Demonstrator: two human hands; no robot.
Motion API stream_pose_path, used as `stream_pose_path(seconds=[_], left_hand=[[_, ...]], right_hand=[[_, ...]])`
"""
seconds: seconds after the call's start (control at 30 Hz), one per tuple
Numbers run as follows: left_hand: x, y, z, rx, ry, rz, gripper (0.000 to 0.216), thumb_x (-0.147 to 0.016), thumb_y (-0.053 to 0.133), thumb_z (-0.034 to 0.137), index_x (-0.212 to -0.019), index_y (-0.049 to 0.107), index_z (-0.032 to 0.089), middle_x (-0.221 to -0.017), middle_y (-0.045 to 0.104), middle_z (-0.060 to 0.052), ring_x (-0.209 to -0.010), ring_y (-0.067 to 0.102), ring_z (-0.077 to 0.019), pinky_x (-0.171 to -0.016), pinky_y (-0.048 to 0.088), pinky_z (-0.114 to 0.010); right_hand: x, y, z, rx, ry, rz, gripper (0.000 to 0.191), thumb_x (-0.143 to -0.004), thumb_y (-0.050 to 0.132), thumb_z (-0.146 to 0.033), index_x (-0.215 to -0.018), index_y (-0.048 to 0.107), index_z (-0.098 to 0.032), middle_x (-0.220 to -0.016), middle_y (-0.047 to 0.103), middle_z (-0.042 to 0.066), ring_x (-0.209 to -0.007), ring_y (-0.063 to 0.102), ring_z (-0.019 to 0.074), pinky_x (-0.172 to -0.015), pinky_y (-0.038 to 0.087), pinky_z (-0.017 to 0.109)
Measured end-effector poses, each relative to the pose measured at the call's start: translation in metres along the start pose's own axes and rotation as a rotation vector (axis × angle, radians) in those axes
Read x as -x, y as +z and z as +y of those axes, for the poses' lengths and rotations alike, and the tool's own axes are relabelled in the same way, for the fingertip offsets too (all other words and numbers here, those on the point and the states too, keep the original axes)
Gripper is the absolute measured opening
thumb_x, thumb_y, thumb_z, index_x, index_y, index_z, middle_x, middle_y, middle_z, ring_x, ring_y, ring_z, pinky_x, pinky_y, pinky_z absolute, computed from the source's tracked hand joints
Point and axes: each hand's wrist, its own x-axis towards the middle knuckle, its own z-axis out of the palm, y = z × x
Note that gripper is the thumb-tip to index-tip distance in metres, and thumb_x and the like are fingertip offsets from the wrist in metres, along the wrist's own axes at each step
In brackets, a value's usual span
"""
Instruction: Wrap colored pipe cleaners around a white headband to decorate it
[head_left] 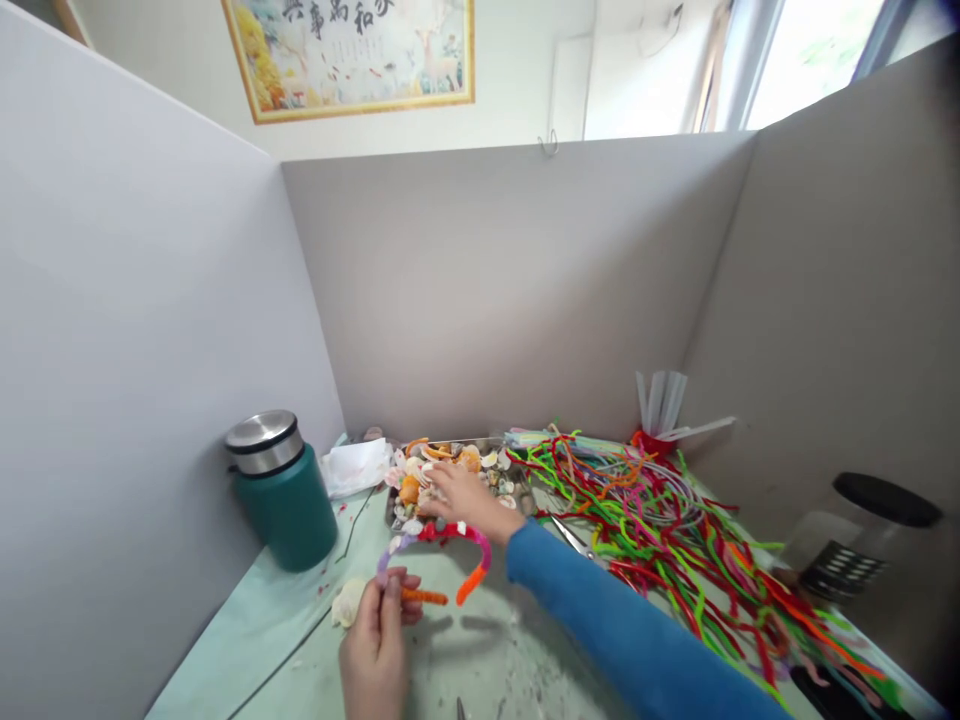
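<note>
A: Grey partitions [517, 290] enclose a pale green tabletop [442, 660]. Where is the fuzzy open hoop [486, 552]?

B: Above the tabletop, in front of the shell tray [530, 497]; the left hand [379, 635] pinches its purple side between thumb and fingers.

A: And the right hand [469, 500]?

B: Over the shells [409, 490], its fingers extended; whether they grip one cannot be told.

A: What lies right of the tray?

B: Scissors [571, 537] and a tangled heap of coloured pipe cleaners [637, 500]. A green flask [285, 505] stands at left.
</note>
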Motion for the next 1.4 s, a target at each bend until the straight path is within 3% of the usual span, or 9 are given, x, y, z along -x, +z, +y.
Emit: stream_pose_path(seconds=[0.17, 0.3, 0.43, 0.6, 0.73, 0.93, 1.17, 1.33, 1.4], left_hand=[[-0.007, -0.002, -0.008, 0.048, -0.053, 0.019, 0.056, -0.061, 0.057, 0.067, -0.084, 0.063, 0.016, -0.083, 0.071, -0.008, -0.061, 0.065, -0.0213, -0.063, 0.055, -0.034], [-0.007, 0.001, -0.006, 0.06, -0.075, 0.025, 0.058, -0.06, 0.057, 0.068, -0.084, 0.063, 0.016, -0.084, 0.071, -0.008, -0.061, 0.065, -0.0208, -0.062, 0.055, -0.034], [-0.004, 0.002, -0.002, 0.063, -0.074, 0.017, 0.058, -0.06, 0.057, 0.068, -0.083, 0.063, 0.016, -0.083, 0.071, -0.008, -0.061, 0.064, -0.0205, -0.061, 0.055, -0.033], [-0.003, 0.001, 0.003, 0.08, -0.051, 0.032, 0.055, -0.06, 0.058, 0.066, -0.081, 0.063, 0.015, -0.081, 0.071, -0.009, -0.059, 0.064, -0.0208, -0.061, 0.055, -0.034], [-0.001, 0.001, 0.007, 0.083, -0.037, 0.043, 0.053, -0.063, 0.057, 0.064, -0.082, 0.063, 0.015, -0.081, 0.07, -0.008, -0.059, 0.064, -0.0197, -0.061, 0.055, -0.033], [0.003, 0.003, 0.013, 0.075, -0.018, 0.042, 0.053, -0.064, 0.057, 0.064, -0.083, 0.063, 0.015, -0.08, 0.07, -0.008, -0.058, 0.064, -0.0192, -0.059, 0.055, -0.032], [0.0, 0.0, 0.008, 0.049, -0.039, 0.039, 0.053, -0.064, 0.057, 0.063, -0.087, 0.062, 0.016, -0.084, 0.07, -0.007, -0.06, 0.064, -0.0189, -0.062, 0.054, -0.031], [-0.001, -0.001, 0.006, 0.018, -0.022, 0.017, 0.049, -0.069, 0.055, 0.06, -0.09, 0.062, 0.016, -0.085, 0.069, -0.006, -0.062, 0.064, -0.0185, -0.063, 0.053, -0.031], [0.0, -0.001, 0.006, 0.016, -0.008, 0.007, 0.048, -0.072, 0.053, 0.058, -0.093, 0.061, 0.016, -0.084, 0.069, -0.006, -0.063, 0.064, -0.0183, -0.063, 0.053, -0.031]], right_hand=[[-0.028, 0.021, 0.012, 0.074, -0.075, -0.146, 0.059, -0.075, 0.06, -0.052, -0.127, 0.046, -0.027, -0.131, 0.046, 0.008, -0.12, 0.036, 0.0283, -0.099, 0.025, 0.044], [-0.019, 0.018, 0.03, 0.139, 0.045, -0.247, 0.065, -0.077, 0.043, -0.066, -0.131, 0.041, -0.03, -0.137, 0.038, 0.013, -0.124, 0.031, 0.034, -0.095, 0.023, 0.055], [-0.01, 0.01, 0.036, 0.173, 0.122, -0.265, 0.059, -0.08, 0.035, -0.066, -0.121, 0.053, -0.027, -0.132, 0.042, 0.018, -0.122, 0.031, 0.0395, -0.089, 0.023, 0.063], [0.004, -0.01, 0.027, 0.17, 0.089, -0.297, 0.043, -0.084, 0.04, -0.057, -0.113, 0.059, -0.031, -0.125, 0.05, 0.01, -0.115, 0.04, 0.032, -0.088, 0.031, 0.053], [0.034, -0.025, 0.018, 0.184, -0.008, -0.139, 0.035, -0.089, 0.039, -0.046, -0.109, 0.061, -0.027, -0.115, 0.054, 0.008, -0.108, 0.042, 0.0252, -0.092, 0.027, 0.044], [0.066, -0.007, 0.018, 0.295, -0.03, -0.032, 0.017, -0.087, 0.048, -0.027, -0.084, 0.063, -0.018, -0.088, 0.058, 0.008, -0.086, 0.046, 0.0206, -0.078, 0.032, 0.033], [0.035, 0.011, 0.025, 0.134, -0.004, -0.02, 0.013, -0.087, 0.049, -0.021, -0.085, 0.061, -0.017, -0.088, 0.058, 0.007, -0.089, 0.047, 0.0194, -0.079, 0.033, 0.032], [0.02, -0.003, 0.026, -0.031, -0.002, 0.016, 0.014, -0.083, 0.056, -0.024, -0.094, 0.063, -0.018, -0.094, 0.061, 0.005, -0.094, 0.05, 0.0172, -0.082, 0.036, 0.027], [0.028, -0.016, 0.023, -0.11, 0.034, 0.061, 0.021, -0.089, 0.047, -0.027, -0.099, 0.062, -0.017, -0.099, 0.062, 0.006, -0.096, 0.051, 0.0161, -0.083, 0.037, 0.026]])
